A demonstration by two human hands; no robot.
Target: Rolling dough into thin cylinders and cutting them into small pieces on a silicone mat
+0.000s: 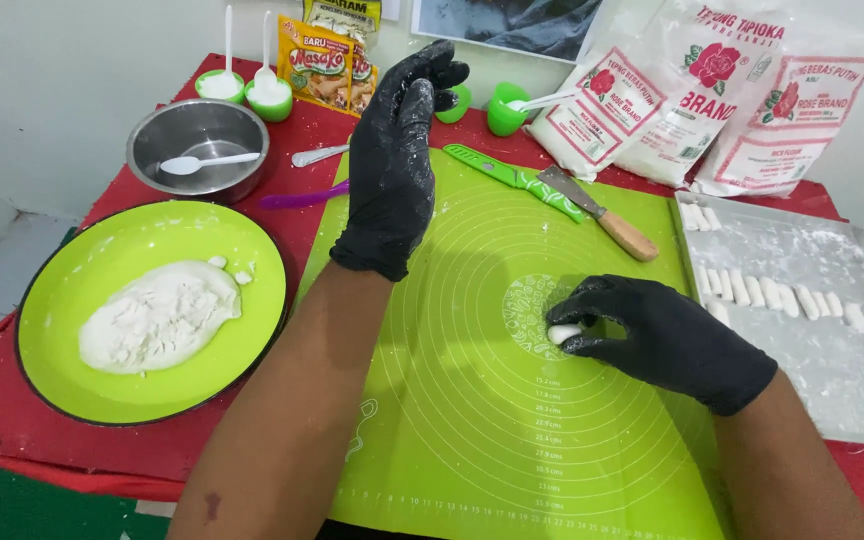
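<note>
Both hands wear black gloves dusted with flour. My right hand [664, 340] rests on the green silicone mat [472, 400] and pinches a small white dough piece [563, 332] between thumb and fingers near the mat's printed centre. My left hand [393, 160] is raised above the mat's upper left, fingers extended and apart, holding nothing. At the right, a metal tray [832, 400] dusted with flour holds several short white dough sticks [782, 295] in rows.
A round green plate [72, 290] with a mound of flour sits at left. Behind it are a steel bowl [152, 135] with a white spoon, small green cups, seasoning packets, flour bags [702, 90], a green knife [512, 178], a wooden-handled scraper [602, 215] and a purple utensil [302, 197].
</note>
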